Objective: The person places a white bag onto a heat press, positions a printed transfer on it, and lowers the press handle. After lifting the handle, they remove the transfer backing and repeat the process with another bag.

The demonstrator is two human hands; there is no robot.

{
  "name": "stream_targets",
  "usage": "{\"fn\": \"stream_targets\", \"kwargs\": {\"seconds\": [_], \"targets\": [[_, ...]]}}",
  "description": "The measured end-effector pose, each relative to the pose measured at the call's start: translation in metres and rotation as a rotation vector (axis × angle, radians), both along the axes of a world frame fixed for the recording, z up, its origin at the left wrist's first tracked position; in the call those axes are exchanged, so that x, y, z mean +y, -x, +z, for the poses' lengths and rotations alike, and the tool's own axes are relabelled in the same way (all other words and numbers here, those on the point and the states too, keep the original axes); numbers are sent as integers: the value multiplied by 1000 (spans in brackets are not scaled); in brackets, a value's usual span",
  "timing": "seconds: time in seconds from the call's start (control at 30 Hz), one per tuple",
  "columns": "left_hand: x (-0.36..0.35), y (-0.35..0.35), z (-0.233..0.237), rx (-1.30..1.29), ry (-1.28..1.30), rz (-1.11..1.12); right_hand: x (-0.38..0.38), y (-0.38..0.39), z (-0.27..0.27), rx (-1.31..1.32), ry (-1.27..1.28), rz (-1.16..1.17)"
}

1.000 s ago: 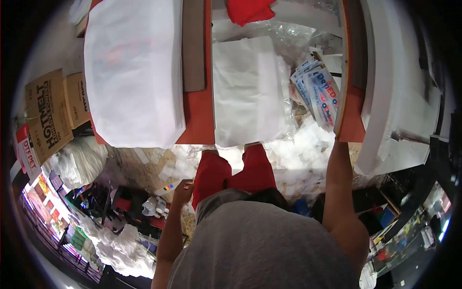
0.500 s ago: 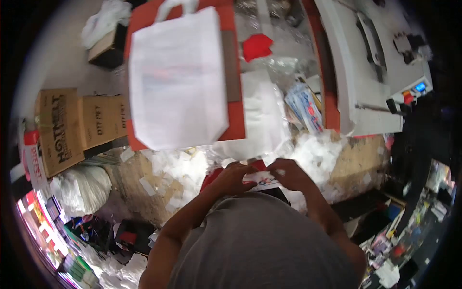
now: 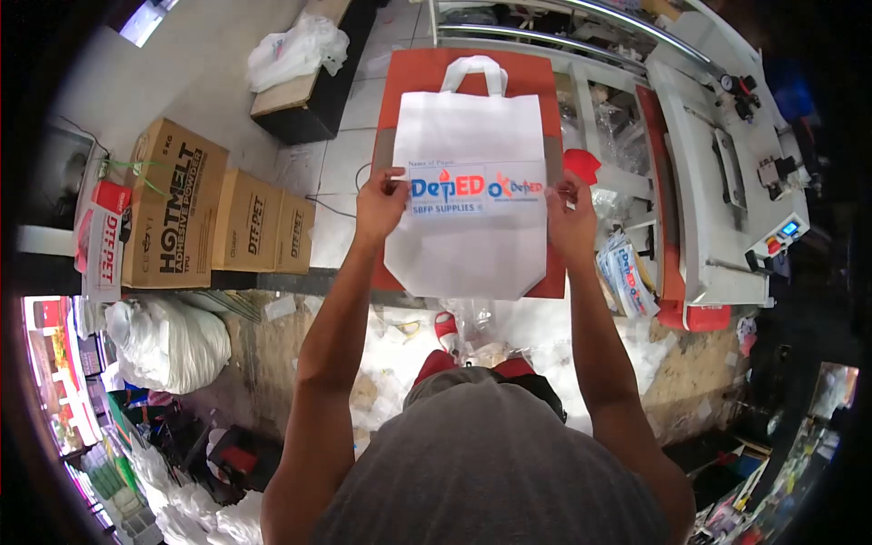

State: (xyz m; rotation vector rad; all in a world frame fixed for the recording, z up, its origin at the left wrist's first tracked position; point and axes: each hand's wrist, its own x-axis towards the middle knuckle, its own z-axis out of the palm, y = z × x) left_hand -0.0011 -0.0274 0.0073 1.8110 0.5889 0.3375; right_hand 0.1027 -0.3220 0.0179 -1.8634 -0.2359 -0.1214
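A white tote bag [image 3: 465, 256] lies flat on the red press platen [image 3: 411, 77], its handles toward the far side. Across its middle stretches a clear printed transfer film [image 3: 447, 189] with blue and red lettering, overlapping the bag in this view. My left hand [image 3: 382, 203] pinches the film's left end, fingers closed beside the bag's edge. At the opposite end, my right hand [image 3: 572, 211] has its fingers closed on the film's right edge.
To the right stands a heat press [image 3: 713, 173] with a gauge and small display. A stack of printed films [image 3: 625, 275] and a red cloth piece [image 3: 581, 166] are near my right hand. Cardboard boxes [image 3: 177, 204] line the left; white scraps [image 3: 400, 341] cover the floor.
Both hands have moved forward from near my lap to over the tote bag, spreading the printed film between them. The view has shifted, so the bag now sits farther right.
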Motion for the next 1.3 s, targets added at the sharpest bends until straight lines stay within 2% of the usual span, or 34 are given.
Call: {"fn": "stream_targets", "kwargs": {"seconds": [0.03, 0.1, 0.13, 0.27, 0.47, 0.53, 0.57, 0.63, 0.7, 0.77, 0.87, 1.2, 1.3], "targets": [[9, -11, -7, -12, 1, -2, 4, -1, -6, -12, 1, -2], [20, -27, -16, 47, -143, 55, 10, 4, -13, -305, 320, 73], [24, -32, -19, 42, -130, 45, 14, 11, -14, -395, 391, 104], [23, -38, -17, 94, -180, 10, 28, 30, -16, -364, 599, 211], [11, -20, -13, -50, -338, 73, 29, 31, -57, -399, 800, 233], [6, 2, -19, -59, -584, 4, 28, 31, -57, -388, 789, 228], [2, 10, -22, -57, -587, 5, 29, 32, -57, -378, 781, 227], [-11, 21, -27, -188, -776, -59, 29, 32, -58, -376, 790, 227], [-18, 28, -31, -145, -783, -88, 29, 31, -59, -375, 799, 229], [-20, 32, -36, -75, -930, -123, 28, 32, -58, -369, 801, 233], [-18, 30, -48, -97, -1006, -104, 27, 34, -56, -367, 801, 229], [-16, 30, -51, -133, -972, -96, 26, 35, -54, -392, 749, 204], [-10, 32, -47, -142, -821, -61, 21, 34, -43, -402, 657, 176]]}}
